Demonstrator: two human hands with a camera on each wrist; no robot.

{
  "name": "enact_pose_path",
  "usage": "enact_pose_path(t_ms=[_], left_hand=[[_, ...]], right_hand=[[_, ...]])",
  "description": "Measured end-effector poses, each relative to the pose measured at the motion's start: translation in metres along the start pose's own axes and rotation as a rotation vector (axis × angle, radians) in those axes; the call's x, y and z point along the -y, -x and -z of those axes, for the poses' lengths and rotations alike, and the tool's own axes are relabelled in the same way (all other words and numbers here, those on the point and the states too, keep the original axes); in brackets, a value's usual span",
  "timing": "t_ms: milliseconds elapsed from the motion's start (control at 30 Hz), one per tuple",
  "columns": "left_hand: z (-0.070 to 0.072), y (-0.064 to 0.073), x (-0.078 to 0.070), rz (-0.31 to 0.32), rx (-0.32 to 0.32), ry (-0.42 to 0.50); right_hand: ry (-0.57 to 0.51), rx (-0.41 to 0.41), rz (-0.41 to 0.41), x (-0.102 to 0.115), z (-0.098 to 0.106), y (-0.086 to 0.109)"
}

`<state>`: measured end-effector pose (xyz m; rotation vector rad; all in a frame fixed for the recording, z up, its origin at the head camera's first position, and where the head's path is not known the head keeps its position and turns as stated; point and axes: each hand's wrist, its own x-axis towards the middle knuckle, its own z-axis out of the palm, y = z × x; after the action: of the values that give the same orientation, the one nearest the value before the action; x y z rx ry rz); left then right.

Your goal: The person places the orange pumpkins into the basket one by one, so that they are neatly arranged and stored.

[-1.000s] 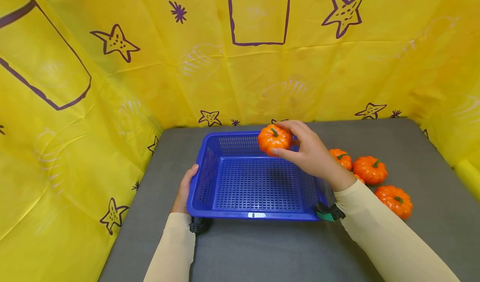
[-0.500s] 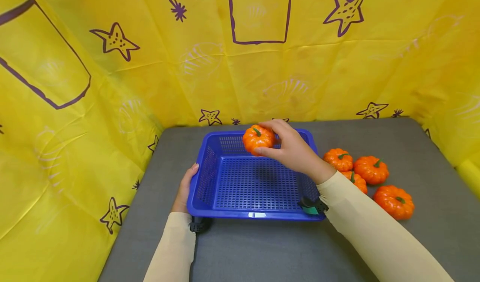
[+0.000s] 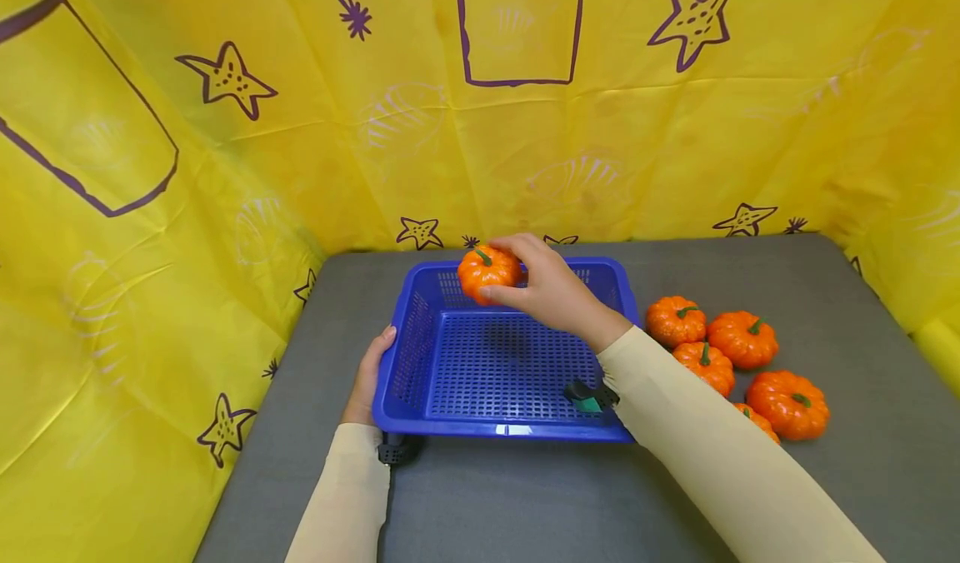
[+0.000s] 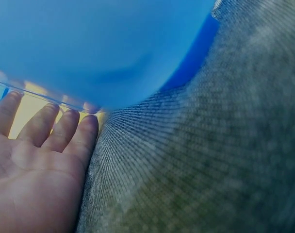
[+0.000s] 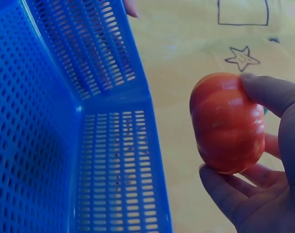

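Observation:
Over the back part of a blue plastic basket (image 3: 457,428), my right hand (image 3: 553,295) holds a small orange pumpkin (image 3: 482,278) with a green stem. In the right wrist view, thumb and fingers pinch the pumpkin (image 5: 227,126) from opposite sides, above and beyond the basket wall (image 5: 121,165). My left hand (image 3: 366,380) rests along the basket's left side. Its fingers (image 4: 65,128) extend fairly straight in the left wrist view, their tips right at the basket's edge. The basket's perforated floor shows no pumpkins.
Several more orange pumpkins (image 3: 742,340) lie grouped on the grey table (image 3: 480,505) to the right of the basket, one partly hidden by my right sleeve (image 3: 705,438). A yellow patterned cloth (image 3: 510,163) hangs behind and at the sides.
My right hand has moved left across the basket with the pumpkin, from its right half to left of its middle. More of the pumpkins at right now show. My left hand stays put.

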<state>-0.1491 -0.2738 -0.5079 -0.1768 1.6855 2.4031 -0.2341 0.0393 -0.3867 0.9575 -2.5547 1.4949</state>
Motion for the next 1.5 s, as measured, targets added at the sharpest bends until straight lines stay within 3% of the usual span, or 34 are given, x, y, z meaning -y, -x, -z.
enact_pose_path(t_ms=[433, 700, 1067, 1500], left_hand=[[0.0, -0.001, 0.0, 0.01, -0.021, -0.009], [-0.001, -0.004, 0.001, -0.011, 0.002, 0.019], [0.001, -0.002, 0.0, 0.018, 0.0, 0.003], [0.002, -0.002, -0.001, 0.02, 0.036, -0.005]], right_hand=[[-0.015, 0.039, 0.004, 0.013, -0.019, -0.021], [-0.029, 0.037, 0.026, 0.019, -0.032, -0.029], [-0.06, 0.079, -0.068, 0.002, -0.053, -0.041], [0.09, 0.223, -0.095, -0.023, -0.072, -0.045]])
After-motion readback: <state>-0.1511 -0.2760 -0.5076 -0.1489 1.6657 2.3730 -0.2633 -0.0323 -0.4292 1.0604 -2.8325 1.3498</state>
